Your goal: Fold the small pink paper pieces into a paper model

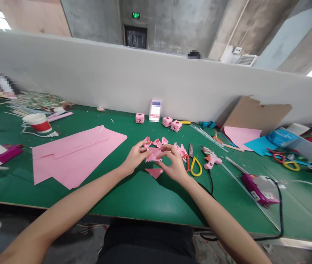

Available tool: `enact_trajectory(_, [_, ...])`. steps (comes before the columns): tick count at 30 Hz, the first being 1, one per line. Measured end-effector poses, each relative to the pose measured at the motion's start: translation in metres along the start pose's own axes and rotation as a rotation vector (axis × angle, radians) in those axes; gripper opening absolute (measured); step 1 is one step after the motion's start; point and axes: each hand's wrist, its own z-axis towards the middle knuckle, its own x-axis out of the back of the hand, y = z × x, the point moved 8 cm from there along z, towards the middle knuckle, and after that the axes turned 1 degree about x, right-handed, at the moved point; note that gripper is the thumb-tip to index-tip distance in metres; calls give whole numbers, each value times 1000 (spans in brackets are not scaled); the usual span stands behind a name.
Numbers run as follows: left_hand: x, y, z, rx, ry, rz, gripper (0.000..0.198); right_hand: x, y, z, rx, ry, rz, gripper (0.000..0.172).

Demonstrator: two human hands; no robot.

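A folded piece of pink paper [153, 154] is held just above the green table between my two hands. My left hand [135, 157] pinches its left edge, fingers closed. On the other side my right hand [174, 163] grips the right edge between thumb and fingers. Below it lies a pink paper triangle [155, 172]. Small folded pink pieces [160, 141] sit just beyond my fingers, and more pink scraps [182, 149] lie by my right hand. Scissors [196, 165] with yellow and red handles rest to the right of them, beside a pink glue gun [211, 159].
Large pink paper sheets [81, 157] cover the table's left part. Three pink paper cubes [140, 118] stand near the partition [103, 77]. A red-and-white cup [39, 124] stands at left. Purple power strips [259, 192] lie on both sides, with a black cord [281, 212] trailing at right.
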Motion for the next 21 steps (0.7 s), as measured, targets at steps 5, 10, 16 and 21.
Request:
enact_trajectory(5, [-2,-4,1,24,-16,-70,40,-3,11,-2,-85,3,101,13])
enact_trajectory(10, [-8,0,-2,12,-52,-48,43,-11,24,-4,-184,12,274,20])
enact_trajectory(16, [-13,1,-4,16,-91,-28,43,-13,29,-5,-266,58,384,24])
enact_trajectory(21, [-19,2,-6,-34,-166,-6,51,-10,31,-5,-255,92,392,24])
